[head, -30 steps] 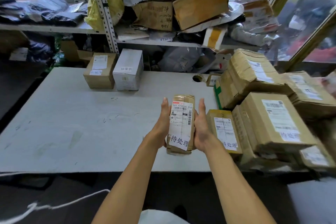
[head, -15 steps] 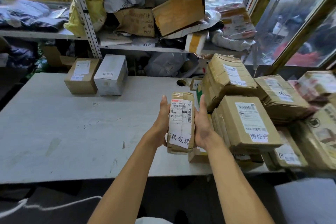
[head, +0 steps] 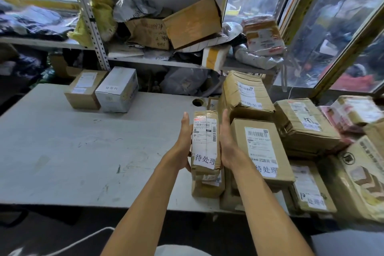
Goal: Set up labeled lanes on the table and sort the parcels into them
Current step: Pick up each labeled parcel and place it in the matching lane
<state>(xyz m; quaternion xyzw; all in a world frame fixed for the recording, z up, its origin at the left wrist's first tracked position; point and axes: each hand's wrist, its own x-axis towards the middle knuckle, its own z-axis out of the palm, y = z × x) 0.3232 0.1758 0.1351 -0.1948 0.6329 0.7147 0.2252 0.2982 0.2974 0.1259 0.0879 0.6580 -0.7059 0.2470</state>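
A narrow brown parcel (head: pixel 204 143) with a shipping label and a white handwritten tag is held upright between my two hands above the table (head: pixel 72 151). My left hand (head: pixel 184 141) grips its left side and my right hand (head: pixel 227 143) its right side, thumbs pointing up and fingers behind it. Just below it a small parcel (head: pixel 207 188) lies at the table's front edge. A pile of tagged brown parcels (head: pixel 259 147) fills the table's right part. At the back left, a brown box (head: pixel 83 89) and a white tagged box (head: pixel 117 91) stand side by side.
A metal shelf (head: pixel 162 61) behind the table is crammed with boxes and bags. A round cable hole (head: pixel 197 102) sits near the table's back edge. More parcels (head: pixel 305 124) are stacked toward the windows on the right. A white cord (head: pixel 83 239) lies on the floor.
My hands have carried the narrow parcel to the right, from beside the small front parcel to over it, close to the pile. The view has swung right too.
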